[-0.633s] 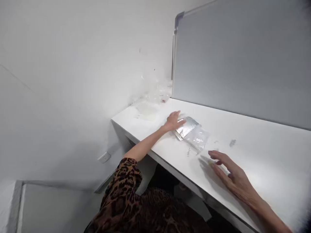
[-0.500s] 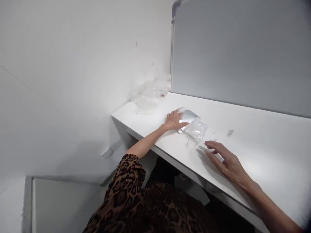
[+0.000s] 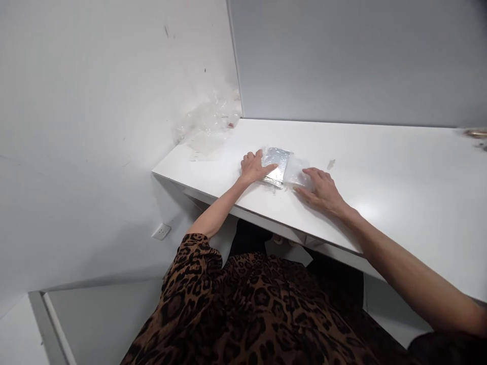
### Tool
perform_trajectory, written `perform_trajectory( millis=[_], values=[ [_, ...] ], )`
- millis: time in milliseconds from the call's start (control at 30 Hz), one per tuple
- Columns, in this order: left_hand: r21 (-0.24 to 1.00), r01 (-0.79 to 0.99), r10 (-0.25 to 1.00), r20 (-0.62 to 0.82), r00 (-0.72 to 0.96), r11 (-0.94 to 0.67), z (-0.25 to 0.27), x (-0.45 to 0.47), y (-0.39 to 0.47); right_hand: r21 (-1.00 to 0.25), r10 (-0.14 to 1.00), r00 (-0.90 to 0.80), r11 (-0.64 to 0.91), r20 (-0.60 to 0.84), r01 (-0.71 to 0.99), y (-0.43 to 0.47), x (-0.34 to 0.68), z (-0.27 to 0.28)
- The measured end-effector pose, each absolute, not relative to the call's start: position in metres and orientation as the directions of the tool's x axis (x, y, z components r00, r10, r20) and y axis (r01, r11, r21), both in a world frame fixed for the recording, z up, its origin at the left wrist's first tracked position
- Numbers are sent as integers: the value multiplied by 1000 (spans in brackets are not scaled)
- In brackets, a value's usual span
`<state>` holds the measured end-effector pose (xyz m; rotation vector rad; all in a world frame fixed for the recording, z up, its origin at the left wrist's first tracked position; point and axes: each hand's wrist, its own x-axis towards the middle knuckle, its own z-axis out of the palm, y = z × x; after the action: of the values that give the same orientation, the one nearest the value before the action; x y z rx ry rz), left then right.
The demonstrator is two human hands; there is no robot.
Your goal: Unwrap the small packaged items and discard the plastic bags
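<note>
Silvery packet (image 3: 279, 158) could skid on the glossy worktop (image 3: 373, 152) if the spread, unclenched left hand (image 3: 251, 167) slips; whether the curved right hand (image 3: 322, 191) grips the clear bag (image 3: 294, 171), I cannot tell

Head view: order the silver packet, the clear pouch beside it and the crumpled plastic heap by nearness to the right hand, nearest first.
From the right hand:
1. Clear pouch: at its fingers, on their left.
2. Silver packet: just left of the pouch.
3. Crumpled plastic heap: farthest left, at the table's back corner.
</note>
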<state>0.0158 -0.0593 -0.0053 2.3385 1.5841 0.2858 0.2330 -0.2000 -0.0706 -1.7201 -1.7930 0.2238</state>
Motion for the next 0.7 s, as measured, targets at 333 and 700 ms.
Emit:
perform_trajectory(
  millis=[333, 700],
  values=[
    [313, 816, 867, 290, 404, -485, -24, 28, -86, -721, 780, 325, 221, 534, 656, -189, 247, -72],
    [465, 517, 660, 220, 719, -719, -27, 101, -126, -928, 653, 753, 227, -79, -294, -185, 271, -53]
  ],
)
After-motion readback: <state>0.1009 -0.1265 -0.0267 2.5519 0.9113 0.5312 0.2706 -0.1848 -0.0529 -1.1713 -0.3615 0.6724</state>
